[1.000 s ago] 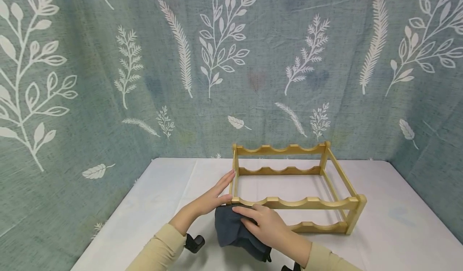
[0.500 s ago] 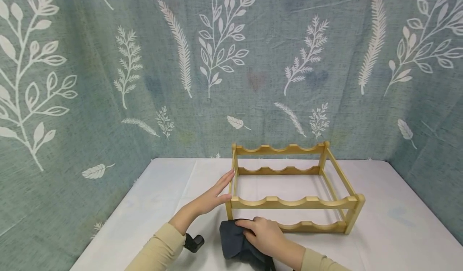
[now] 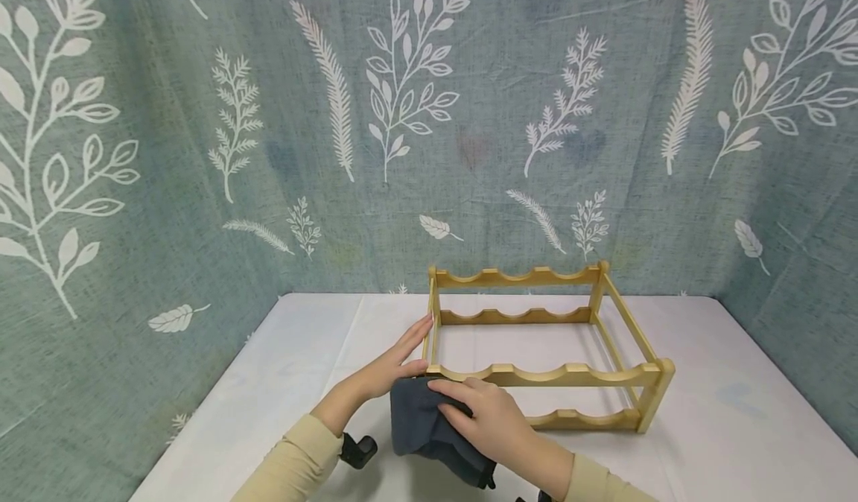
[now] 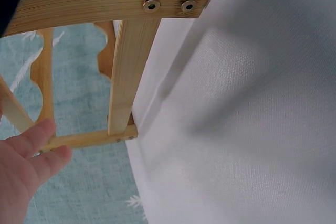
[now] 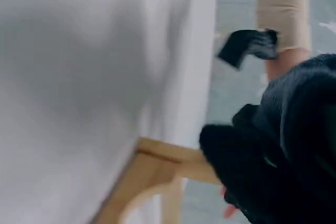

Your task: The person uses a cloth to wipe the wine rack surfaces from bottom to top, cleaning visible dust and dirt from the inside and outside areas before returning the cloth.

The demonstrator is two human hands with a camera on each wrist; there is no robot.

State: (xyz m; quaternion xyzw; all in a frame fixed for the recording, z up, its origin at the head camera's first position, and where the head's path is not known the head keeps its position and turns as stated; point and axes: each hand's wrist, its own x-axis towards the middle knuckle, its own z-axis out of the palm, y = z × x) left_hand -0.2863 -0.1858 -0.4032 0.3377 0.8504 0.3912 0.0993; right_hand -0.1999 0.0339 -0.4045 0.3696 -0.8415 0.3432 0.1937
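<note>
A light wooden rack with scalloped rails stands on the white table. My left hand rests along its left side, fingers stretched out and thumb near the front corner; the left wrist view shows these fingers beside the frame. A dark blue cloth is bunched under my right hand, which grips it at the front left corner of the rack. The cloth covers the front left post there. In the right wrist view, the dark cloth hides most of the right hand.
The white tabletop reaches back to a grey-green curtain printed with white leaves. A black strap mount sits at the left wrist. Screw heads show in the rack's end.
My right hand slid down the front left post with the cloth, then came back up to the top rail. The left hand keeps its place on the rack.
</note>
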